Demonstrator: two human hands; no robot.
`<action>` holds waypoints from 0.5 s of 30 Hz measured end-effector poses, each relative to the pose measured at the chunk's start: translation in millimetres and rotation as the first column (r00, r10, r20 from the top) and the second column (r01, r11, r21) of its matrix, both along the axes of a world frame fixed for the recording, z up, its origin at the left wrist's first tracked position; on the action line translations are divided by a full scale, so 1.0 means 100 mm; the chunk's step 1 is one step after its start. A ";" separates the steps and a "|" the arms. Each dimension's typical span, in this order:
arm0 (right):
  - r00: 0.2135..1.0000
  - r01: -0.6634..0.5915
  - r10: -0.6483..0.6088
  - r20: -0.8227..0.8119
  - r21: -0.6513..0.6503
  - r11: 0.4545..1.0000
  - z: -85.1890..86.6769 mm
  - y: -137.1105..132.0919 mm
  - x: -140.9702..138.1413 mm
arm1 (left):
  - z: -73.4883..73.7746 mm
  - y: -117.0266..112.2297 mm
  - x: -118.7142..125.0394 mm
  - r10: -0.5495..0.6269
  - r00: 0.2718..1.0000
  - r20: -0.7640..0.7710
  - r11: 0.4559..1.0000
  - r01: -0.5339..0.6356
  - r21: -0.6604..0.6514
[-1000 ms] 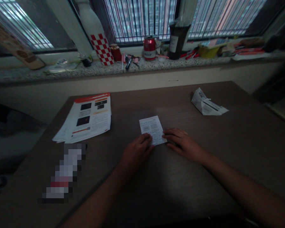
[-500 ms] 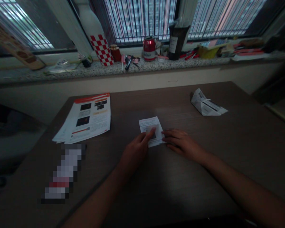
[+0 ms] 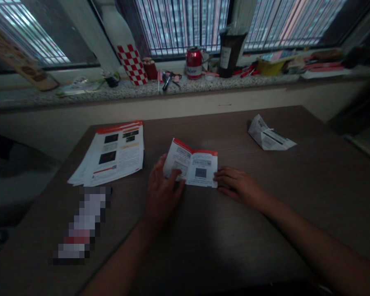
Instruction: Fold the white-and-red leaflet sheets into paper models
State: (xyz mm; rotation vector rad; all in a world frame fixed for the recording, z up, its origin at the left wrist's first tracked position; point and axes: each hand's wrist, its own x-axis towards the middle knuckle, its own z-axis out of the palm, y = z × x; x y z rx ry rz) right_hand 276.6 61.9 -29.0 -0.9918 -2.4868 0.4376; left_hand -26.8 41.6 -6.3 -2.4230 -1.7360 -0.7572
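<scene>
On the table in front of me a small printed leaflet with a red top strip lies partly unfolded. A dark square that looks like a QR code is printed on its right half. Its left half tilts up from the middle crease. My left hand is closed on that left half, thumb on the printed face and fingers behind the outer edge. My right hand rests on the table with its fingers stretched out. Their tips touch the leaflet's right edge.
Printed sheets lie at the left, above a pixelated long object. A folded, crumpled paper stands at the back right. Beyond the table, the windowsill holds a red can, a checkered bottle and clutter.
My left hand has moved left and opened out the leaflet's left half, so the red strip and inner print now show. My right hand has stayed at the right edge.
</scene>
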 end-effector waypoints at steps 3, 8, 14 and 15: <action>1.000 0.006 -0.006 0.013 0.005 1.000 0.00 0.00 0.00 | -0.03 0.02 -0.01 -0.026 0.999 -0.034 0.999 0.027 0.018; 1.000 0.009 -0.009 0.020 0.002 1.000 0.00 0.00 0.00 | -0.07 0.07 -0.02 -0.203 0.976 -0.073 0.974 0.193 -0.120; 1.000 0.001 -0.001 -0.010 -0.009 1.000 -0.01 0.02 0.01 | -0.16 0.09 -0.02 -0.333 0.943 -0.005 0.916 0.322 -0.238; 1.000 0.000 0.000 -0.017 -0.007 1.000 0.00 0.03 0.02 | -0.17 0.09 -0.02 -0.326 0.945 0.008 0.919 0.319 -0.232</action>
